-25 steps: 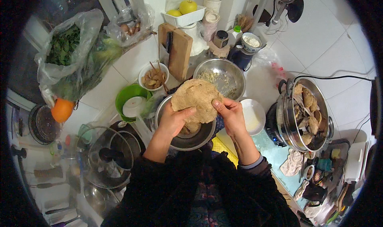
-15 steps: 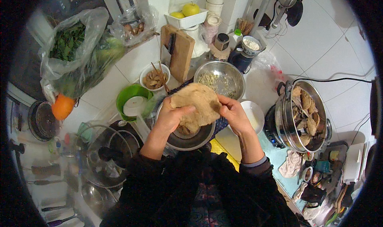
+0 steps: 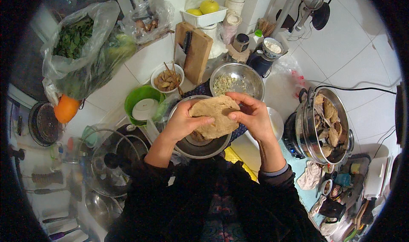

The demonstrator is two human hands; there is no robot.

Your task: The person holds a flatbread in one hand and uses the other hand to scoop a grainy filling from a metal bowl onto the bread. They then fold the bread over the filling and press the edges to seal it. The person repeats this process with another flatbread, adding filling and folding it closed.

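Observation:
Between both hands I hold a flat, tan, rough-edged sheet of dough (image 3: 215,110) above a metal bowl (image 3: 208,152). My left hand (image 3: 182,123) grips its left edge, the thumb lying across the top. At its right edge my right hand (image 3: 254,119) pinches it between thumb and fingers. Brownish stuff shows in the bowl underneath, mostly hidden by the sheet. Just beyond is a metal basin (image 3: 257,78) holding chopped pale green and white bits.
Brown pieces and chopsticks fill a white bowl (image 3: 153,77) beside a green container (image 3: 132,99). A wooden cutting board (image 3: 198,54) leans at the back. On the right stands a metal steamer (image 3: 301,135) with brown folded pieces. A glass lid (image 3: 108,169) lies left.
The dough sheet looks smaller and drawn in, held slightly lower. My right hand has shifted its grip, its fingers now over the far edge and thumb on top. The view has shifted slightly.

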